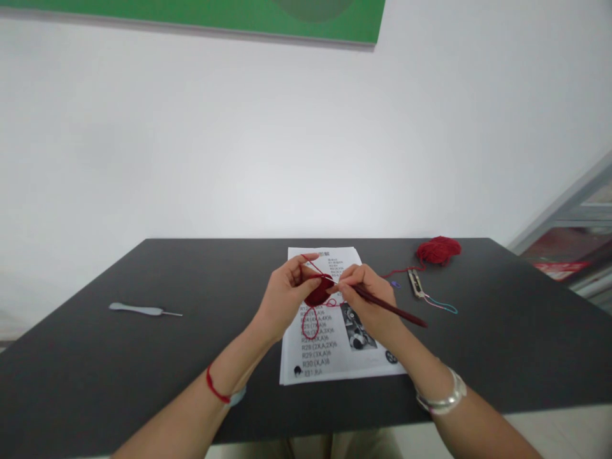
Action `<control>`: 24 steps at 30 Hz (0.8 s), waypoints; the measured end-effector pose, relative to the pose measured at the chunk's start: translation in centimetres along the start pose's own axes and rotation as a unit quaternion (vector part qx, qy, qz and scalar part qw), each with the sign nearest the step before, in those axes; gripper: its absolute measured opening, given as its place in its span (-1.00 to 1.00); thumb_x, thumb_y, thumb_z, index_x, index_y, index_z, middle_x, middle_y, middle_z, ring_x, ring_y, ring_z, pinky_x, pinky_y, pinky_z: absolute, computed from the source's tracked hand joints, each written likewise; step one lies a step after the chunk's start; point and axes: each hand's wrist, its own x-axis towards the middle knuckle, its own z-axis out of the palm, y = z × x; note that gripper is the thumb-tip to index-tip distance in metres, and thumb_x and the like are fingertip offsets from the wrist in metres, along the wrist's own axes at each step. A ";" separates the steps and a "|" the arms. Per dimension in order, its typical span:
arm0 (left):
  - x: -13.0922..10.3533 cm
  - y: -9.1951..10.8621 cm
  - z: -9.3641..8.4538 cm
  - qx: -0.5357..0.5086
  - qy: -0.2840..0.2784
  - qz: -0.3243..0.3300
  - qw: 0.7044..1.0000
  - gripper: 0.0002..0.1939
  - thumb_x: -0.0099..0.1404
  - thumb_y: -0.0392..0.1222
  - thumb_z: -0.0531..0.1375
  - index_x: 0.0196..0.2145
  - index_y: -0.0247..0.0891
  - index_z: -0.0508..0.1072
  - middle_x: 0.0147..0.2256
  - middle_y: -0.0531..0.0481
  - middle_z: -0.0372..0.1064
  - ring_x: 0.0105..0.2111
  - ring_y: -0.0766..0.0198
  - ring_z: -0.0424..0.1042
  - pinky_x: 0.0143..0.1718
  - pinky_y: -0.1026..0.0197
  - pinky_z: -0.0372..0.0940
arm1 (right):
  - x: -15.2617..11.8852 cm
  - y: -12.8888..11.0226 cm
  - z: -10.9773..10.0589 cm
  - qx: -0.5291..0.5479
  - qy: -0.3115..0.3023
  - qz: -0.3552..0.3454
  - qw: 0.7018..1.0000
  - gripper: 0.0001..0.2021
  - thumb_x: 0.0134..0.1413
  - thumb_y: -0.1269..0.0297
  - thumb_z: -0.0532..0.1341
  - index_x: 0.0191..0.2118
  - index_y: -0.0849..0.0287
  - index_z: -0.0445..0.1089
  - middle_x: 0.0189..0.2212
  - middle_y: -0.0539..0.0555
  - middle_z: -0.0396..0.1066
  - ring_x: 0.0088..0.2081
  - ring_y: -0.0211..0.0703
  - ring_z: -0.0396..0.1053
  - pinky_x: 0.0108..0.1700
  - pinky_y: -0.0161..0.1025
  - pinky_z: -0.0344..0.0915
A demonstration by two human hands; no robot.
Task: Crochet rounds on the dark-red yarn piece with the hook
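Observation:
My left hand (285,294) pinches a small dark red crochet piece (318,294), with red yarn running up over its raised index finger. In my right hand (368,296) is a crochet hook with a dark reddish-brown handle (399,311), held like a pencil. The hook's thin metal tip meets the top edge of the piece; whether it passes through a stitch is too small to tell. A loose loop of red yarn (310,324) hangs below the piece, over the printed pattern sheets (310,366).
On the black table (229,274), a red yarn ball (438,250) lies at the back right, its strand leading toward my hands. Nearby are a purple stitch marker (395,284) and a small cutter (415,284) with a cord. A grey-handled hook (138,310) lies left. A white wall (239,140) stands behind.

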 end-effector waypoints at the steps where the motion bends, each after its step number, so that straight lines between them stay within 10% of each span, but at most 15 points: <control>1: 0.0 -0.1 0.1 0.005 0.008 0.003 1.000 -0.63 0.00 -0.35 0.30 -0.18 -0.32 0.43 -0.55 0.14 0.38 -0.52 0.36 0.35 -0.45 0.30 0.23 | -0.1 0.0 0.1 -0.028 -0.004 -0.031 0.999 -0.87 0.14 0.38 0.18 -0.42 0.09 0.28 -0.48 -0.05 0.34 -0.51 -0.28 0.31 -0.48 -0.30 0.23; 6: -0.3 -0.6 0.8 0.007 0.024 -0.003 1.000 -0.63 0.01 -0.35 0.29 -0.17 -0.34 0.41 -0.57 0.15 0.38 -0.56 0.37 0.32 -0.49 0.30 0.22 | -0.5 0.8 0.4 -0.153 -0.032 -0.202 0.967 -0.84 0.14 0.51 0.14 -0.34 0.07 0.29 -0.42 0.01 0.35 -0.40 -0.22 0.32 -0.38 -0.28 0.27; 16: 0.0 -0.5 0.2 -0.147 -0.049 -0.149 0.977 -0.55 -0.11 -0.43 0.35 -0.18 -0.40 0.49 -0.54 0.08 0.42 -0.53 0.40 0.36 -0.40 0.31 0.21 | 0.3 1.1 -0.3 -0.251 -0.130 -0.311 0.907 -0.80 0.22 0.52 0.05 -0.33 0.10 0.31 -0.40 0.08 0.33 -0.37 -0.14 0.23 -0.37 -0.21 0.24; 24: 0.4 -1.2 0.1 0.059 0.031 0.011 0.998 -0.49 0.03 -0.36 0.27 0.00 -0.32 0.43 -0.53 0.14 0.37 -0.52 0.34 0.32 -0.41 0.27 0.23 | -0.6 -0.1 1.0 -0.328 -0.101 -0.278 0.897 -0.79 0.22 0.54 -0.01 -0.37 0.11 0.23 -0.44 0.10 0.30 -0.39 -0.10 0.23 -0.40 -0.20 0.23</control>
